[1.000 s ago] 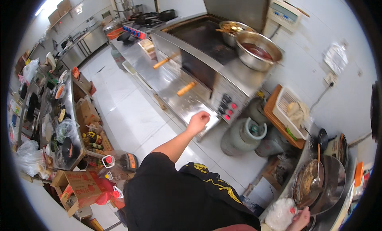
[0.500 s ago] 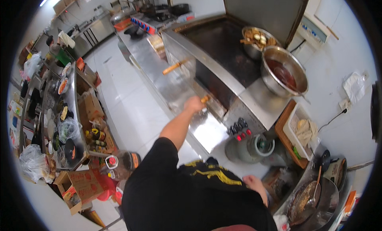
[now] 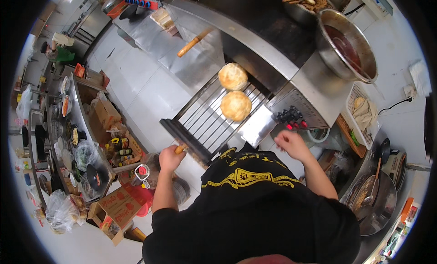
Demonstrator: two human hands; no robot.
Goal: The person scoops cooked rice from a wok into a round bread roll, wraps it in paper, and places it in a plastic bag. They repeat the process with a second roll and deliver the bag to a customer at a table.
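The left grip [image 3: 171,158] is clenched around a wooden handle [image 3: 180,148] on the front edge of the wire rack [image 3: 207,119], which juts out of the steel oven [image 3: 248,50]. The right grip [image 3: 289,144] is loosely curled with nothing visible in it, just beside the red and black knobs [image 3: 293,118].

Two round breads [image 3: 236,106] lie at the rack's oven end, one by its far corner, the other nearer the middle — close together, perhaps touching. They look light, with a stiff, brittle crust liable to flake; the rim seems the place to lift them, gently, as they may be hot. Their domes are blistered, golden and matt. The rack is thin parallel metal bars, its front panel dark, the handle smooth, rounded wood.
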